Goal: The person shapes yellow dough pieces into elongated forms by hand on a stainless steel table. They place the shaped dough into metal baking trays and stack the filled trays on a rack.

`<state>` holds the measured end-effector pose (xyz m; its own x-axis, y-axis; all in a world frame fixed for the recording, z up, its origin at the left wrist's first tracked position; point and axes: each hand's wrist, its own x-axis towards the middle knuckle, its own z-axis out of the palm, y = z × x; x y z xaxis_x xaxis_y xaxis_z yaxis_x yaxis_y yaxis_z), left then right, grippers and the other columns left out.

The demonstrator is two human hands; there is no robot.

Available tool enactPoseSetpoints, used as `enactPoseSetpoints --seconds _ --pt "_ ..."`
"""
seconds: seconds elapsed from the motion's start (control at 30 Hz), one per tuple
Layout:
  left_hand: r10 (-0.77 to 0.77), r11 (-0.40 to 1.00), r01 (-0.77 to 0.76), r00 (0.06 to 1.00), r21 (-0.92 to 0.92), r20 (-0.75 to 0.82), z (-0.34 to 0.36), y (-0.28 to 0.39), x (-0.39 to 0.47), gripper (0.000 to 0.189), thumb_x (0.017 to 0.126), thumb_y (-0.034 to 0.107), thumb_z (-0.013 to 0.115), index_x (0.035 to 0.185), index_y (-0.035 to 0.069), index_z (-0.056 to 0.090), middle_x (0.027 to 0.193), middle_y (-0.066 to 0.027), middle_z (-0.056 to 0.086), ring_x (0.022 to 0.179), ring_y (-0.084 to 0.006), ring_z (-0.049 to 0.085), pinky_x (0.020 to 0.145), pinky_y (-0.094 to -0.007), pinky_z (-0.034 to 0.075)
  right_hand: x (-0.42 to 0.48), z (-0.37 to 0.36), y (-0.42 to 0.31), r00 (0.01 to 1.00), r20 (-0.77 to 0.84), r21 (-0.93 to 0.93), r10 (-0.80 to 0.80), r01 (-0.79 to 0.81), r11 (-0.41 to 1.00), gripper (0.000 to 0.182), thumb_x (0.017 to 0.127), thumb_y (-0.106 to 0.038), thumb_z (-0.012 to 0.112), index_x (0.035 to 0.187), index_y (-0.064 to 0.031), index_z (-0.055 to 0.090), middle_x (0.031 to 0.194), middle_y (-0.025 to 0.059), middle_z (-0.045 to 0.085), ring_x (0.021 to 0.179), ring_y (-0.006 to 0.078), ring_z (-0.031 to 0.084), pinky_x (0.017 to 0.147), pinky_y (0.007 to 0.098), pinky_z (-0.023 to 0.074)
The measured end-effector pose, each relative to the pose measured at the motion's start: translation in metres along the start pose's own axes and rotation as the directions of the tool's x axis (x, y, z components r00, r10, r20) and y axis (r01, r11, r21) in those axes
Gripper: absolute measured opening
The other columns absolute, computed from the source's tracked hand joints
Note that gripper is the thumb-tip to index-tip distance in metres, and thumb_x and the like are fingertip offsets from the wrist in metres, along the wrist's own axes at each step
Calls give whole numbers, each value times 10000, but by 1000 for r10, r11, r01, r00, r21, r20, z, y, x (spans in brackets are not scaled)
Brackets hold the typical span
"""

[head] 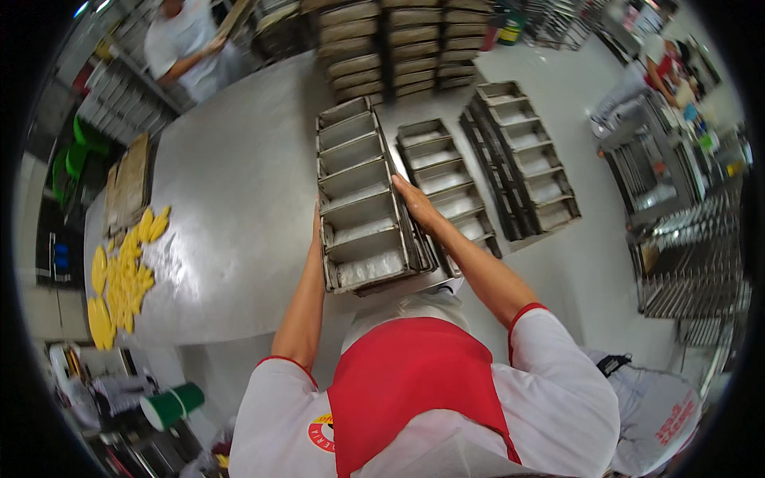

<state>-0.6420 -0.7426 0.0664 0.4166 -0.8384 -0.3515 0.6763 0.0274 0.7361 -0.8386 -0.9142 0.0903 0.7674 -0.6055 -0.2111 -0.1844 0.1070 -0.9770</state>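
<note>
A strapped set of metal loaf pans (358, 173), joined in a long row, is upright in front of me at the table's right edge. My right hand (413, 200) presses along its right side, thumb up near the rim. My left hand (317, 209) is against the left side, its fingers mostly hidden by the pans. More pan rims show beneath the top set, at its lower right. Just right of my right hand stands another row of loaf pans (445, 170), partly covered by my forearm.
The steel table (233, 179) holds yellow dough-like pieces (125, 281) and flat brown boards (128, 182) at left. Tall pan stacks (412, 48) stand ahead; another pan stack (529, 155) is right. Co-workers (185, 48) are at upper left and right. Wire racks (693, 263) line the right.
</note>
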Motion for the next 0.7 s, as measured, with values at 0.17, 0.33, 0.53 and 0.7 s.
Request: enactPoseSetpoints --seconds 0.17,0.33,0.53,0.7 --pt "11 999 -3 989 54 -146 -85 39 -49 842 925 730 466 1486 102 446 1443 -120 524 1288 -275 519 1051 -437 455 22 110 48 979 142 395 146 -191 899 863 990 -607 437 1572 -3 235 1634 149 257 1511 256 227 1216 343 161" --pt "-101 972 142 971 188 -215 -173 102 -84 657 953 487 614 1442 69 482 1397 -130 566 1249 -291 552 1050 -438 444 24 210 15 983 163 -112 81 -63 992 934 933 -651 522 1562 -10 265 1642 218 185 1531 341 144 1229 416 131" --pt "386 560 297 733 773 -561 -318 108 -121 474 881 91 599 1350 39 550 1240 -195 661 1156 -337 626 984 -453 492 18 236 -7 946 262 -535 -190 306 787 764 885 -533 651 1505 -152 419 1592 266 248 1462 443 258 1173 508 275" --pt "623 176 458 634 872 -458 -405 124 -173 493 780 16 505 1256 45 629 1145 -265 674 1121 -423 631 977 -455 495 2 167 58 974 -9 -654 -227 166 738 672 863 -231 703 1449 -39 435 1456 288 405 1325 440 437 1116 472 373"
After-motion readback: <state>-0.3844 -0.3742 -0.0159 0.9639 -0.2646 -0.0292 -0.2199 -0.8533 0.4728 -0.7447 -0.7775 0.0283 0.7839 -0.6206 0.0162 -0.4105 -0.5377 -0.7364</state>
